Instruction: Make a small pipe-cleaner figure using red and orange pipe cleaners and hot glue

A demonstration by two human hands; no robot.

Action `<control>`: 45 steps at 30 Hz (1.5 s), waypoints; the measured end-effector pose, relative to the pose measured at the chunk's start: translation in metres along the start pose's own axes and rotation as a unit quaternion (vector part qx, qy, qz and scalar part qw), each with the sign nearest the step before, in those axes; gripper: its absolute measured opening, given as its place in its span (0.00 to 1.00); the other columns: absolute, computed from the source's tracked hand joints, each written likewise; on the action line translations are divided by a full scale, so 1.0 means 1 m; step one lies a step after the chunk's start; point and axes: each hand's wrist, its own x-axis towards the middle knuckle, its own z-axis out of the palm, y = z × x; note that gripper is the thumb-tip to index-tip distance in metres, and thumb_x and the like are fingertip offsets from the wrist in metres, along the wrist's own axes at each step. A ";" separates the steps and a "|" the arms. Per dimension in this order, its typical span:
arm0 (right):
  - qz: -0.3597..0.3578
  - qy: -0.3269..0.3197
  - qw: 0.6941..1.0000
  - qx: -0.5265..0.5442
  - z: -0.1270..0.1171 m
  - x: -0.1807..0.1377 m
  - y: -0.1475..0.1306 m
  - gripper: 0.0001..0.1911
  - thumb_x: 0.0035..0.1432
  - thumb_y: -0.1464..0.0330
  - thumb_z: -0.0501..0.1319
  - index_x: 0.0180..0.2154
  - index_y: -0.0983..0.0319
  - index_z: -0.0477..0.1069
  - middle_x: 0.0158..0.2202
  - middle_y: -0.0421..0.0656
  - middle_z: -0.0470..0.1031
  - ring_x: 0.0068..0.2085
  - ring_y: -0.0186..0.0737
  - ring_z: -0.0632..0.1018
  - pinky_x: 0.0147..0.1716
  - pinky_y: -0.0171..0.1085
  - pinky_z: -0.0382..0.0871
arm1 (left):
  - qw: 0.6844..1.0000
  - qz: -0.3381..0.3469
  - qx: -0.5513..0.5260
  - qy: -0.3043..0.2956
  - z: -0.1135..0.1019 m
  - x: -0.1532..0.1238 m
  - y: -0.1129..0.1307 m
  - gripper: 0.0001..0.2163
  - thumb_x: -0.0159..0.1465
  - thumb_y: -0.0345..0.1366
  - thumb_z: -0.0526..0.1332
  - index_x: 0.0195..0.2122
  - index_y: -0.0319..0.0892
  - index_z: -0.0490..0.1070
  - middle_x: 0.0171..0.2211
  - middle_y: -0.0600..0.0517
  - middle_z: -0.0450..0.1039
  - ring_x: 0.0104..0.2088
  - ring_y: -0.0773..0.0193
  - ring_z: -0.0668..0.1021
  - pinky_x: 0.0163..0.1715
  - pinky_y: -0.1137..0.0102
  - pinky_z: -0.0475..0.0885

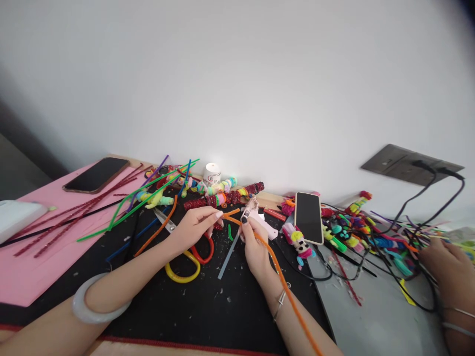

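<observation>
An orange pipe cleaner (277, 267) runs between my hands, its end bent near my fingertips. My left hand (195, 228) pinches the short bent end. Closed around the longer part is my right hand (255, 249), and the rest trails down along the right forearm. Behind the right hand lies a pale pink glue gun (267, 229), partly covered by the fingers. A translucent glue stick (227, 259) slants down to the left of that hand. Scissors with yellow and red handles (181, 279) lie under my left wrist. A short green pipe cleaner piece (230, 232) rests between the hands.
Loose pipe cleaners (107, 222) and a phone (97, 174) lie on pink sheets (44, 272) at left. Finished pipe-cleaner figures line the wall. A second phone (308, 217) leans at right. Cables (403, 202) hang from a socket plate. Another person's hand (447, 269) is at far right.
</observation>
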 end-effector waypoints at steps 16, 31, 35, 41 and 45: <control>0.005 -0.017 0.999 0.032 0.002 0.000 -0.001 0.11 0.60 0.63 0.54 0.29 0.62 0.68 0.23 0.36 0.62 0.24 0.33 0.63 0.23 0.33 0.55 | 0.996 0.051 0.055 -0.037 0.002 -0.001 0.000 0.14 0.66 0.38 0.53 0.27 0.38 0.71 0.23 0.57 0.67 0.18 0.72 0.70 0.25 0.75 0.67; -0.020 -0.024 0.997 0.066 0.004 0.002 -0.006 0.14 0.59 0.59 0.56 0.25 0.52 0.75 0.18 0.42 0.68 0.19 0.36 0.66 0.17 0.40 0.51 | 0.995 0.053 0.081 -0.032 0.002 0.001 0.002 0.14 0.66 0.38 0.53 0.26 0.39 0.71 0.18 0.59 0.64 0.18 0.70 0.70 0.26 0.74 0.67; -0.006 -0.020 0.998 0.066 0.004 0.001 -0.005 0.11 0.58 0.59 0.55 0.30 0.54 0.74 0.18 0.39 0.65 0.20 0.35 0.66 0.17 0.38 0.54 | 0.996 0.039 0.071 -0.042 0.003 0.000 0.003 0.14 0.66 0.38 0.52 0.27 0.39 0.71 0.18 0.59 0.64 0.18 0.70 0.70 0.26 0.74 0.67; -0.002 -0.015 0.998 0.067 0.003 0.000 -0.005 0.11 0.60 0.59 0.54 0.32 0.54 0.73 0.20 0.38 0.65 0.21 0.35 0.66 0.18 0.36 0.56 | 0.994 0.033 0.088 -0.057 0.003 -0.001 0.001 0.15 0.67 0.37 0.51 0.26 0.39 0.70 0.19 0.58 0.64 0.18 0.70 0.70 0.25 0.74 0.66; 0.002 -0.028 0.997 0.067 0.004 0.002 -0.002 0.10 0.60 0.60 0.54 0.35 0.54 0.73 0.20 0.38 0.65 0.21 0.35 0.66 0.18 0.36 0.56 | 0.992 0.037 0.108 -0.060 0.003 -0.001 -0.002 0.15 0.67 0.37 0.51 0.26 0.39 0.69 0.19 0.58 0.65 0.18 0.70 0.70 0.26 0.74 0.66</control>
